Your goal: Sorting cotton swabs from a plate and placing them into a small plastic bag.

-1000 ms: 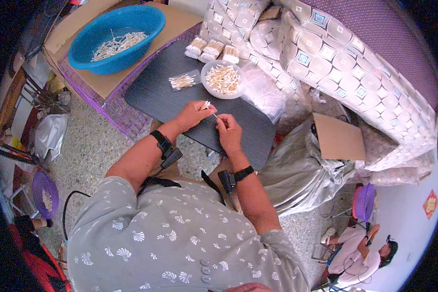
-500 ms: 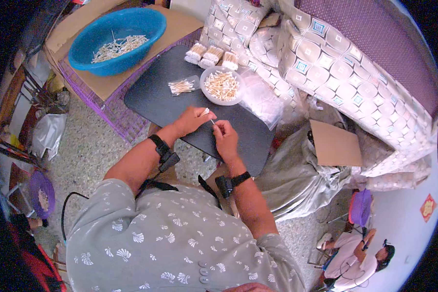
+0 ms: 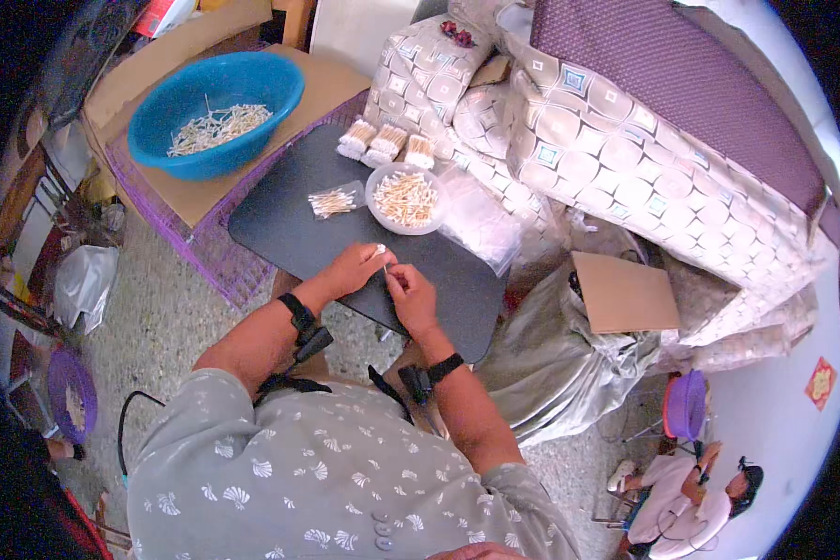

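Over the near edge of a dark tabletop (image 3: 289,224), my left hand (image 3: 353,269) is closed around a few cotton swabs, whose white tips (image 3: 380,249) poke out above its fingers. Close beside it, my right hand (image 3: 413,299) pinches what looks like the thin stick of a single cotton swab, its ends partly hidden. Beyond my hands stands a round white bowl (image 3: 407,230) full of loose swabs (image 3: 404,198). Left of the bowl lies a clear bag of swabs (image 3: 334,202). Several packed swab bundles (image 3: 387,143) sit behind it.
Flat clear plastic bags (image 3: 481,222) lie right of the bowl. A blue basin (image 3: 149,149) of swabs rests on cardboard at far left. A patterned couch cover (image 3: 625,168) and a cardboard piece (image 3: 625,292) are at right. Another person (image 3: 681,499) sits at lower right.
The whole view has shifted, so the table and hands appear lower and slightly left. Both hands stay close together with the swabs; no pick-up or release shows.
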{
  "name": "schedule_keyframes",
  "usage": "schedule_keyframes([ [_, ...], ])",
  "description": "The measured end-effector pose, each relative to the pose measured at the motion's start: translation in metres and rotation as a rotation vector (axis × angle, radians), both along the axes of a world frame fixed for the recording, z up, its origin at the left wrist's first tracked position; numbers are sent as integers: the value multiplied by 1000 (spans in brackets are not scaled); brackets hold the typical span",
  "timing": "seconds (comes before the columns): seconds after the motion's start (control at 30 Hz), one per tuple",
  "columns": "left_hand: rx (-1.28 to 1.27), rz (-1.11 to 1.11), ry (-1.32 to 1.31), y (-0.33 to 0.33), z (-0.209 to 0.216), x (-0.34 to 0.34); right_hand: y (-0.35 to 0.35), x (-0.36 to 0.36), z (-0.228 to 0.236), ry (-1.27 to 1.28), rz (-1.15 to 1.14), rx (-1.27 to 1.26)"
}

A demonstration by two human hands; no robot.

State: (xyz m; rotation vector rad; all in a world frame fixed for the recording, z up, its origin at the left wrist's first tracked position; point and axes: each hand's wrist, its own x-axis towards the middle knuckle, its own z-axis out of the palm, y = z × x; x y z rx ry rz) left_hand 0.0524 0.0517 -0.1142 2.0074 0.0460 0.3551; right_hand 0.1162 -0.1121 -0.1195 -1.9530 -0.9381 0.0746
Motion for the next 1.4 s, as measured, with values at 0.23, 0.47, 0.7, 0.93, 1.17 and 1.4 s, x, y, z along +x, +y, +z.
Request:
schedule_keyframes([
  [0.23, -172, 68, 50, 3, -11, 2, 0, -2, 7, 16, 2, 18],
  [0.47, -583, 98, -12, 7, -31, 6, 2, -6, 9, 9, -7, -12],
  [0.7, -566, 85, 72, 9, -16, 1, 0, -4, 7, -5, -5, 16],
  [0.93, -399, 118, -46, 6, -17, 4, 2, -4, 6, -12, -11, 12],
  [1.17, -371, 121, -74, 3, -11, 4, 0, -3, 4, -21, -14, 17],
  [1.4, -420, 127, -98, 3, -15, 5, 1, -4, 4, -21, -21, 14],
])
